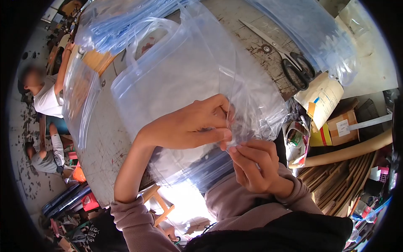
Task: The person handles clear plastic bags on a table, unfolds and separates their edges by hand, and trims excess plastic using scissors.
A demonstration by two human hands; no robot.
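Note:
A clear plastic bag [168, 80] with loop handles lies across the table in front of me, its handles pointing away. My left hand [189, 124] rests over the bag's near right part, fingers curled and closed on the crumpled plastic. Close beside it, my right hand [256, 164] pinches the near edge of the same plastic between thumb and fingertips. The two hands' fingertips almost meet. Loose, shiny folds of the bag bunch up to the right of my left hand. Exactly what sits between the fingertips is too small to make out.
Black-handled scissors [289, 59] lie open at the far right of the table [98, 168]. Stacks of clear plastic [121, 33] are at the back left, with more bluish sheets [306, 33] at the back right. Cardboard sheets [340, 185] stand on the right. Two people are at left.

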